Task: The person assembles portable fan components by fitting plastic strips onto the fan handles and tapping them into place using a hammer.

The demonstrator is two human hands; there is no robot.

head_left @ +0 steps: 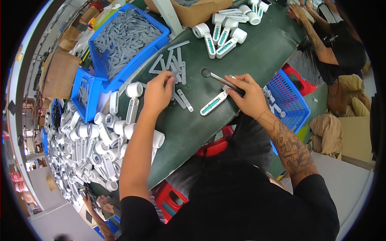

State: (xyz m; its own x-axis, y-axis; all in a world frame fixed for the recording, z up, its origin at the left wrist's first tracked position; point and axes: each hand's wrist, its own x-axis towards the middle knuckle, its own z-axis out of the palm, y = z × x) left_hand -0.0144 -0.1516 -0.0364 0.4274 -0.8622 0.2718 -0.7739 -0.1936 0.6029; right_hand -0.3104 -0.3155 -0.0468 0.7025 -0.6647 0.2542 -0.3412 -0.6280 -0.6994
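My left hand is over a loose pile of grey plastic strips, thumb and forefinger pinched at the end of one strip. In my right hand is a tool with a thin metal shaft and a round dark head; its grip runs under my fingers. Beneath that hand a white handheld device with a green strip along its handle lies on the green table; my fingers touch its upper end, which they partly hide. One strip with a light tip lies between my hands.
A big blue bin of grey strips and a smaller blue bin stand at left. White devices are heaped below them; several finished-looking ones lie at the back. A blue basket stands right. Other people sit nearby.
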